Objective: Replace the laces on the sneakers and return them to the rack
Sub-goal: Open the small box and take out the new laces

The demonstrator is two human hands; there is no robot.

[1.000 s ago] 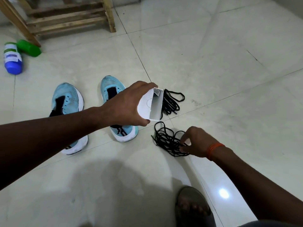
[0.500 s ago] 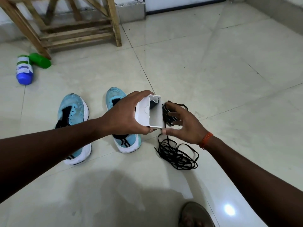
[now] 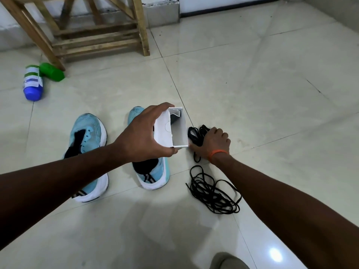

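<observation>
Cream tile floor [image 3: 262,98] carries everything. At the far left stands the slatted wooden rack [image 3: 97,38], with nothing that I can see on its low shelves. Nearer me the two light-blue sneakers lie side by side, toes pointing away: the left sneaker [image 3: 88,134] in full view, the right sneaker [image 3: 153,176] partly behind my left hand [image 3: 142,133]. I see no laces threaded in either.

That left hand wraps round a white card box [image 3: 179,133] held above the right sneaker. Its long axis runs near to far and its open mouth faces me. It looks almost empty, and I cannot make out the grey shape deep inside.

To the near right a loose lace pile [image 3: 211,193] sprawls, black, untouched. Just right of the box my right hand [image 3: 214,141] has its fingers curled over a tighter black lace bundle [image 3: 195,133] on the tile. So the bundle sits just beside the box mouth, and the right hand is the nearer one.

At the far left a blue bottle [image 3: 33,83] and a green bottle [image 3: 52,71] lie on their sides.
</observation>
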